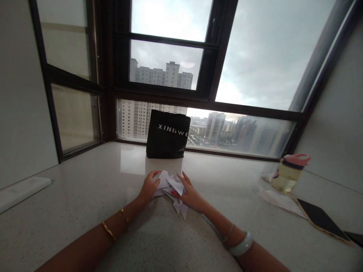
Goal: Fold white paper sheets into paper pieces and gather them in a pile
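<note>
A loose heap of white paper pieces [176,184], some folded with pointed corners, lies on the pale countertop between my two hands. My left hand [149,187] is curled round the left side of the heap, thumb and fingers against the paper. From the right, my right hand [191,193] has paper between its thumb and its partly spread fingers. A few pointed pieces [180,209] stick out below, towards me. How many pieces there are cannot be told, since they overlap.
Behind the heap a black bag [168,138] with white letters stands upright by the window. To the right are a bottle with a pink lid [289,173], a white tissue [279,200] and a dark-screened phone [323,219]. A white slab-like object [25,190] lies at left.
</note>
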{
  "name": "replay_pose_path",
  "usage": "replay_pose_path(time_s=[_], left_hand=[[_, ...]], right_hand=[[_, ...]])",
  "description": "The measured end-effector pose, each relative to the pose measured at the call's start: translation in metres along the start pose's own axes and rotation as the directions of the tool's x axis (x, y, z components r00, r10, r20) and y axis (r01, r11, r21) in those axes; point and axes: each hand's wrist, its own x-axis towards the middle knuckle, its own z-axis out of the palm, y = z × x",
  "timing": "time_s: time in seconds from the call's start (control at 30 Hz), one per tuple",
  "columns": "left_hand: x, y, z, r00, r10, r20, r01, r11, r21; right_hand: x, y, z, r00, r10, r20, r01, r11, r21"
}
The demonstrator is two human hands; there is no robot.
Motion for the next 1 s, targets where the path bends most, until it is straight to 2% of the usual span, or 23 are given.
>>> replay_pose_path(time_s=[0.13, 0.27, 0.4, 0.57, 0.7, 0.87, 0.93, 1.0], left_hand=[[0.0, 0.003, -0.004, 0.996, 0.08, 0.04, -0.084, 0.991, 0.107], [-0.001, -0.002, -0.005, 0.992, 0.078, 0.098, -0.096, 0.976, 0.193], [-0.005, -0.006, -0.004, 0.985, 0.073, 0.156, -0.106, 0.97, 0.218], [-0.007, -0.001, -0.004, 0.968, 0.163, 0.193, -0.189, 0.974, 0.123], [-0.003, 0.001, -0.006, 0.977, 0.179, 0.118, -0.186, 0.981, 0.059], [-0.001, 0.001, -0.007, 0.99, 0.142, 0.006, -0.142, 0.99, 0.007], [0.0, 0.001, -0.008, 0.993, 0.114, -0.009, -0.114, 0.993, -0.007], [0.0, 0.002, -0.01, 0.997, 0.079, 0.002, -0.079, 0.997, -0.015]], right_hand=[[-0.003, 0.003, -0.003, 0.996, -0.049, 0.076, 0.05, 0.999, -0.01], [-0.005, 0.009, -0.008, 0.98, -0.118, 0.159, 0.12, 0.993, -0.004], [-0.008, 0.01, -0.009, 0.962, -0.148, 0.23, 0.168, 0.984, -0.067], [-0.006, 0.006, -0.007, 0.983, -0.168, 0.071, 0.17, 0.985, -0.027], [-0.001, 0.005, -0.011, 0.99, -0.137, -0.038, 0.137, 0.99, 0.008], [0.003, 0.01, -0.012, 0.98, -0.074, -0.183, 0.087, 0.994, 0.061], [0.002, 0.012, -0.011, 0.978, -0.054, -0.202, 0.082, 0.988, 0.129], [0.001, 0.011, -0.011, 0.986, -0.06, -0.157, 0.096, 0.967, 0.234]])
